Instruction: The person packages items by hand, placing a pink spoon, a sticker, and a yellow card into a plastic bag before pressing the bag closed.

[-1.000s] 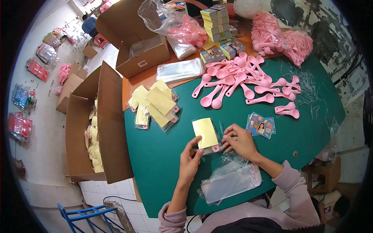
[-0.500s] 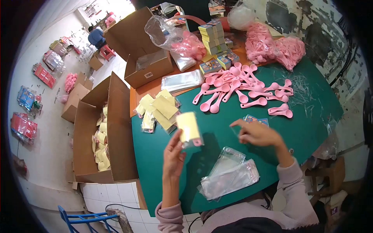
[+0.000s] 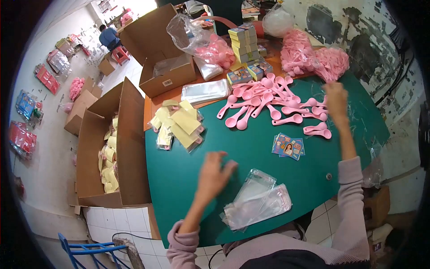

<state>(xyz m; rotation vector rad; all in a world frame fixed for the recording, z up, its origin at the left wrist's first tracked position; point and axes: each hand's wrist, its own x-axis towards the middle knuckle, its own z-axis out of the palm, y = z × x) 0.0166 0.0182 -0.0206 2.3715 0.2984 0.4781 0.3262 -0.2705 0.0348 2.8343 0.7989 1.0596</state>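
My left hand (image 3: 213,176) is over the green table, its thumb and fingers apart and nothing between them. To its upper left lies a pile of clear packets with pale yellow cards (image 3: 185,122). Clear plastic bags (image 3: 257,207) lie to its lower right. My right hand (image 3: 337,99) reaches to the far right, beside the pink measuring spoons (image 3: 265,99) and thin clear plastic strips (image 3: 354,117). Its fingers are blurred and partly hidden, so their grip does not show. Several colourful printed cards (image 3: 289,146) lie fanned out mid-table.
A tall cardboard box (image 3: 134,148) of yellow-card packets stands left of the table. Farther back are an open carton (image 3: 166,80), a stack of clear sleeves (image 3: 205,91), banded card stacks (image 3: 243,42) and bagged pink spoons (image 3: 331,62). A person (image 3: 109,38) sits in the background.
My left hand has let go of the yellow-card packet and dropped lower. My right hand has moved from the printed cards up and right, past the spoons, uncovering the cards.
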